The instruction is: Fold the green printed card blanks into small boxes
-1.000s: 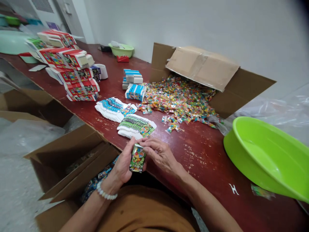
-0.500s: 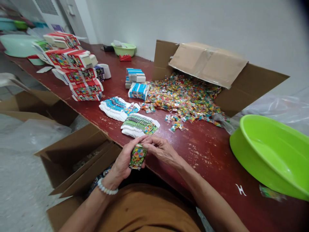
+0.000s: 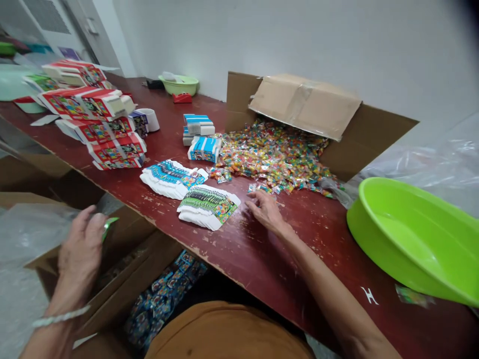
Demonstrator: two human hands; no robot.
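Observation:
My left hand (image 3: pixel 82 249) is out to the left over an open cardboard box (image 3: pixel 123 279) beside the table, its fingers closed on a small green packet (image 3: pixel 109 223) of which only an edge shows. My right hand (image 3: pixel 266 209) lies on the dark red table (image 3: pixel 262 249) with its fingers stretched toward a few loose candy packets (image 3: pixel 262 188) at the edge of a big colourful candy pile (image 3: pixel 273 154). A fanned stack of flat green packets (image 3: pixel 208 205) lies just left of that hand, with a blue stack (image 3: pixel 172 177) beyond it.
A tipped cardboard carton (image 3: pixel 310 107) spills the candies. A bright green basin (image 3: pixel 415 239) sits at the right. Red printed boxes (image 3: pixel 101 119) are stacked at the left, blue-white boxes (image 3: pixel 202 137) mid-table. Blue packets (image 3: pixel 164 289) fill a box below the table's edge.
Both hands held a green packet together near my body. Now my left hand has swung out left over the box with it, and my right hand has reached forward to the candies.

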